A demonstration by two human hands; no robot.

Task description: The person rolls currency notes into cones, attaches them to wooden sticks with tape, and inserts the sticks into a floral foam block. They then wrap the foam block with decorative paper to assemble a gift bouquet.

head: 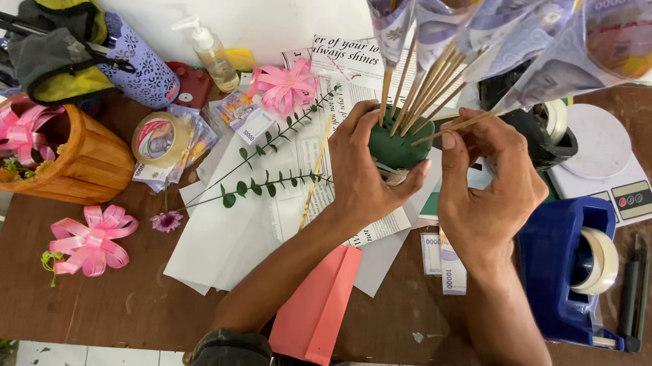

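**Banknote bouquet, partly assembled**

A dark green foam block (398,146) is gripped by the left hand (364,170) above the middle of the wooden table (108,298). Several wooden skewers (430,84) topped with rolled banknotes (502,20) are already planted in it. One skewer is pinched by the right hand (484,185) at the block's right side. Flat banknotes (442,262) and eucalyptus sprigs (266,183) lie unused, so assembly is judged unfinished.

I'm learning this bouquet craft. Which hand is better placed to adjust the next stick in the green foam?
Probably the right hand: its fingertips already pinch a stick beside the foam. The left hand is wrapped around the foam, steadying it, so it isn't free.
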